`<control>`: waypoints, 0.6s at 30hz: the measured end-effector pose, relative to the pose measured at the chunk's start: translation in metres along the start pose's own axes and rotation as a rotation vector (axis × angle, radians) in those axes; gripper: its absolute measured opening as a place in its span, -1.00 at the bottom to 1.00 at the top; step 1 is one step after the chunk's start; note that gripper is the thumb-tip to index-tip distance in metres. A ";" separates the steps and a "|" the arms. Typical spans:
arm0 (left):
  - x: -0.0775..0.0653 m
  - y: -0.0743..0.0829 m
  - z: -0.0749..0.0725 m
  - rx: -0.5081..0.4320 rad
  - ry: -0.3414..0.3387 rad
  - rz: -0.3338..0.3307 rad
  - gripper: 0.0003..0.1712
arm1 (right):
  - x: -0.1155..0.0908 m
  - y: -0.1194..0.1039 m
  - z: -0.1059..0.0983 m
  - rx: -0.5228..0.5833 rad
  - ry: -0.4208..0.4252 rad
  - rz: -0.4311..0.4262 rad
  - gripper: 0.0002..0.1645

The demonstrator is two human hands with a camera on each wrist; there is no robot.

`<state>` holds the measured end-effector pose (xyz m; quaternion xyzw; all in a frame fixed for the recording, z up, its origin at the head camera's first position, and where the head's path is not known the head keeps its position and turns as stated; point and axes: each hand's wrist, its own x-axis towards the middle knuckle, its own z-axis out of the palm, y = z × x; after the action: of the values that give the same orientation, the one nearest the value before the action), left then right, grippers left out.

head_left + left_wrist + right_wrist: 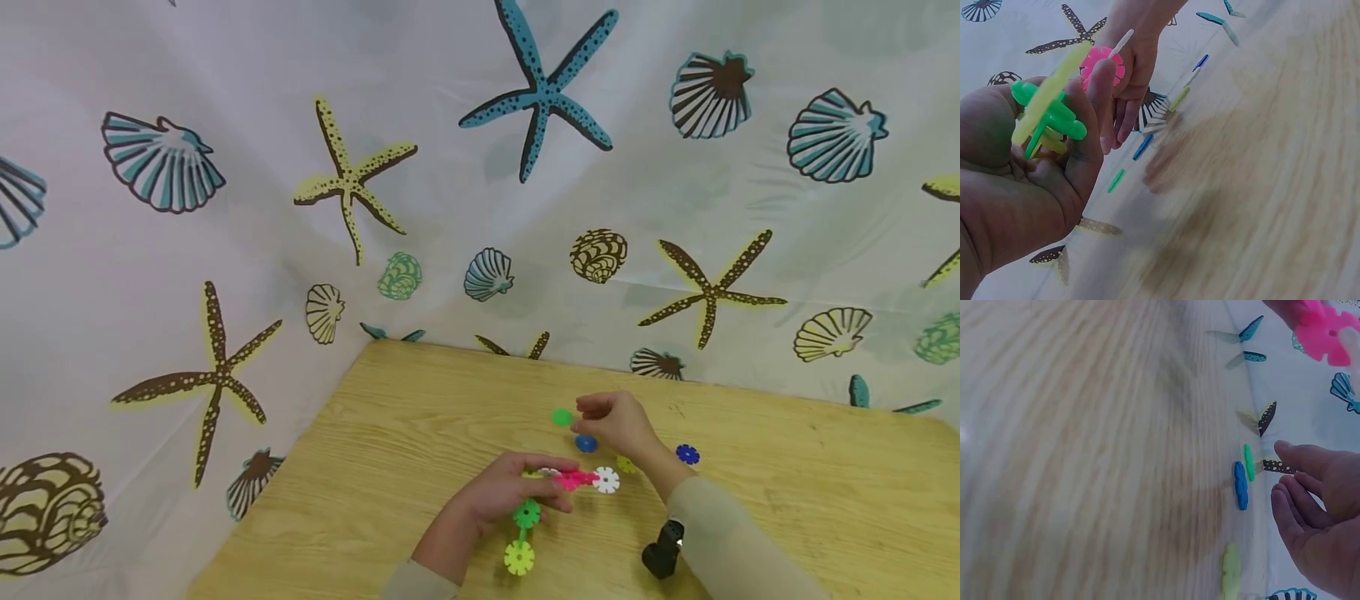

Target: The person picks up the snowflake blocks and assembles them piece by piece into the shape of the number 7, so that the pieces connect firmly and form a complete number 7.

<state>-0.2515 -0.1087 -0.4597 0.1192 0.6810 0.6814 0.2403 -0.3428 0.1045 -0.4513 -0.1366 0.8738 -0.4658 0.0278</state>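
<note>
Seashell and starfish cloth all round the back and left side, with a light wooden desk [420, 417] in front of me.

So the thing I'm working on is the chain [558, 492] of snowflake discs. It's up off the desk in my left hand [502, 492], fingers curled round its middle. A green disc [527, 513] and a yellow disc [518, 557] hang below my grip, a pink disc [572, 479] and a white disc [605, 480] stick out to the right. From the left wrist view it's the same story: green and yellow pieces [1047, 109] wedged in my palm, thumb and fingers wrapped on them.

My right hand [618, 423] is just past the chain, over the loose pieces. Fingers are relaxed and a bit bent, holding nothing. Right wrist view shows the fingertips [1291, 453] hovering close to a loose green disc [1248, 462] and a blue disc [1240, 485], not touching either as far as I can tell. Another yellow one [626, 464] sits under my wrist, and a second blue one [687, 454] lies further right.

My read: I'm in the picking-the-next-piece step. Next move looks like pinching the green one by its edge, then lining up its slot with the white end and pushing on. Those slots are tight, so the chain needs a firm hold.
</note>
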 end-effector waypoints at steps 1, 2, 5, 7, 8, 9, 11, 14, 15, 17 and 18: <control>0.001 0.000 0.000 -0.001 -0.006 0.001 -0.60 | 0.002 -0.001 0.001 -0.013 0.004 0.004 -0.51; 0.002 -0.001 0.000 -0.002 -0.011 0.003 -0.60 | 0.004 -0.001 0.002 -0.026 0.005 0.006 -0.51; 0.004 -0.002 -0.001 -0.008 -0.024 0.004 -0.60 | 0.008 -0.001 0.004 -0.046 -0.001 0.000 -0.49; 0.004 -0.003 -0.001 -0.019 -0.027 -0.004 -0.61 | 0.011 -0.002 0.005 -0.051 -0.005 0.000 -0.49; 0.004 -0.003 -0.002 -0.023 -0.025 -0.006 -0.61 | 0.013 -0.002 0.006 -0.055 -0.008 0.002 -0.49; 0.003 -0.003 -0.002 -0.025 -0.022 -0.007 -0.62 | 0.014 -0.003 0.007 -0.057 -0.009 0.006 -0.49; 0.003 -0.004 -0.003 -0.032 -0.023 -0.012 -0.62 | 0.016 -0.004 0.009 -0.063 -0.012 0.022 -0.48; 0.001 -0.004 -0.003 -0.048 -0.035 -0.018 -0.60 | 0.019 -0.004 0.012 -0.084 -0.012 0.039 -0.46; 0.001 -0.004 -0.003 -0.050 -0.038 -0.019 -0.59 | 0.020 -0.004 0.013 -0.090 -0.011 0.042 -0.45; 0.000 -0.003 -0.003 -0.056 -0.040 -0.019 -0.57 | 0.022 -0.005 0.016 -0.110 -0.008 0.037 -0.45; 0.000 -0.003 -0.003 -0.057 -0.039 -0.018 -0.56 | 0.023 -0.005 0.017 -0.125 -0.007 0.031 -0.46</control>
<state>-0.2523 -0.1119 -0.4626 0.1193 0.6576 0.6959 0.2629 -0.3611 0.0819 -0.4546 -0.1260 0.9031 -0.4095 0.0296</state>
